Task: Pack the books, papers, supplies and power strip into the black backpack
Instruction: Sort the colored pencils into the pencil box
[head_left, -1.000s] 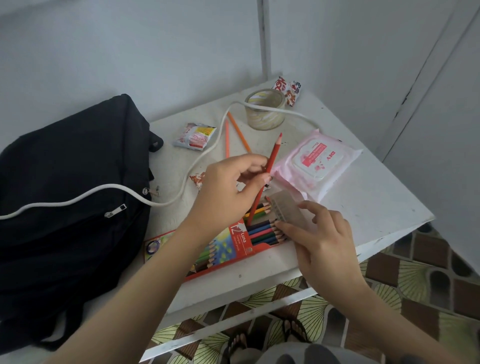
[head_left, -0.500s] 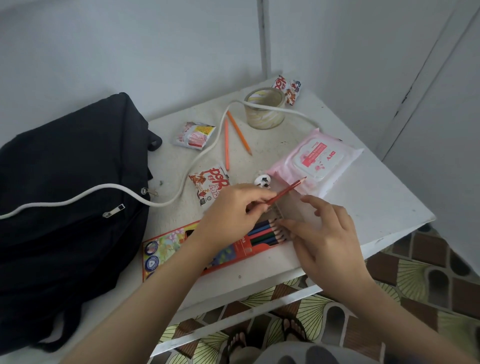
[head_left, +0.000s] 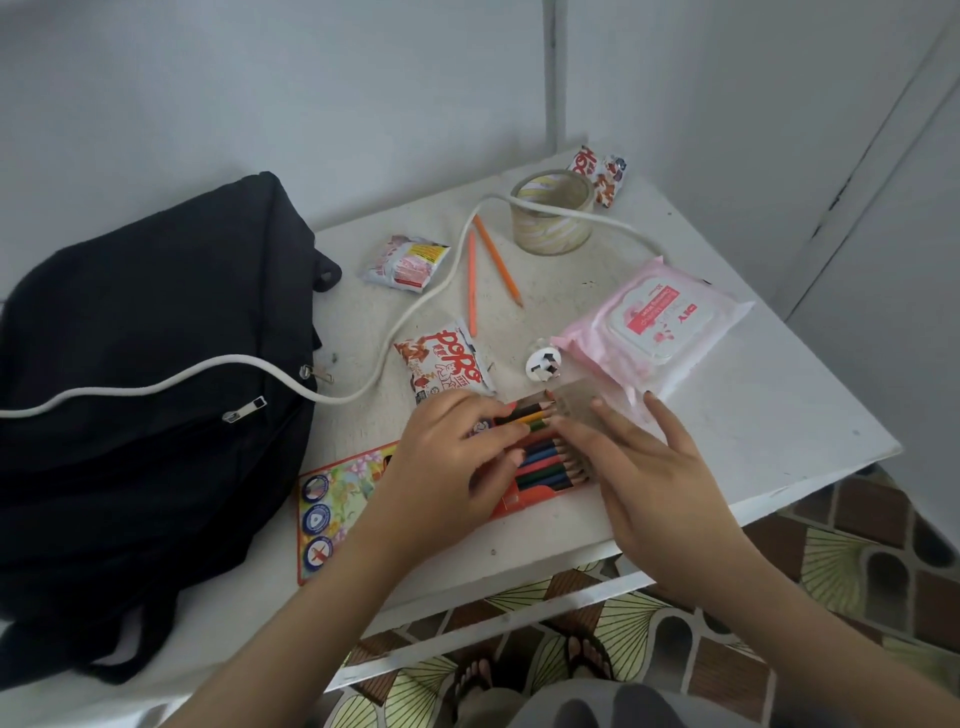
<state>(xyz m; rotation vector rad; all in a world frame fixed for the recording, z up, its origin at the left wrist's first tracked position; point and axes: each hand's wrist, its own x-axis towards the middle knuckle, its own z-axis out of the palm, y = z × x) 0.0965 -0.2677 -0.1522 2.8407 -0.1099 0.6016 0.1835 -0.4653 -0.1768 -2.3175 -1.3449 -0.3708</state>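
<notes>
Backpack lies zipped on the desk, left of both hands. Left hand presses pencils into the pencil box; right hand, fingers spread, steadies its clear flap.

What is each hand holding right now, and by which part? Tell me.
The left hand pinches a coloured pencil near its tip end, over the pencil box. The right hand steadies the box's clear flap at the open end.

Home room corner: white table against plain walls, patterned floor tiles, sandalled feet.
</notes>
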